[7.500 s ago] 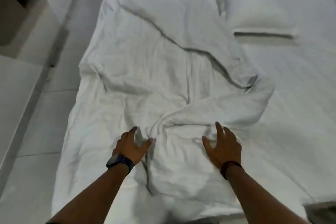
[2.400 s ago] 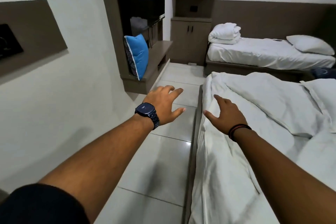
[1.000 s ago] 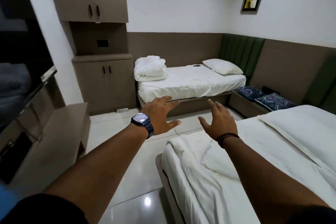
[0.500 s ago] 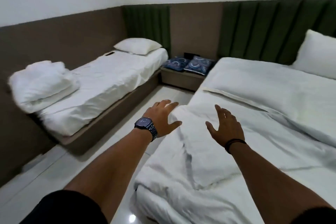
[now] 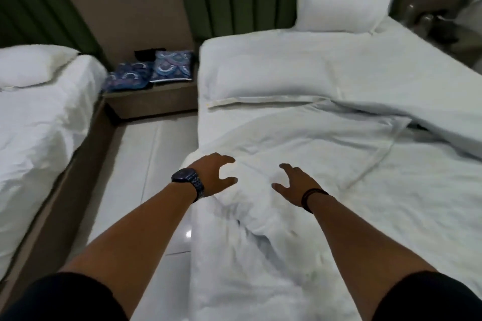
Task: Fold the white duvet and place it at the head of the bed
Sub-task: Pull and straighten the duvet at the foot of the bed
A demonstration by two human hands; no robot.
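White bed (image 5: 417,65) fills the right of the view. Duvet (image 5: 326,164) lies rumpled across the bed's middle and near left edge, one flap toward the right edge. Pillow (image 5: 341,0) stands at the head edge. Left hand (image 5: 211,176) and right hand (image 5: 292,181), fingers spread, holding nothing, hover seemingly just above a duvet bunch.

The white duvet (image 5: 300,154) lies rumpled across the bed (image 5: 417,73). One bunched corner sits at the bed's near left edge.
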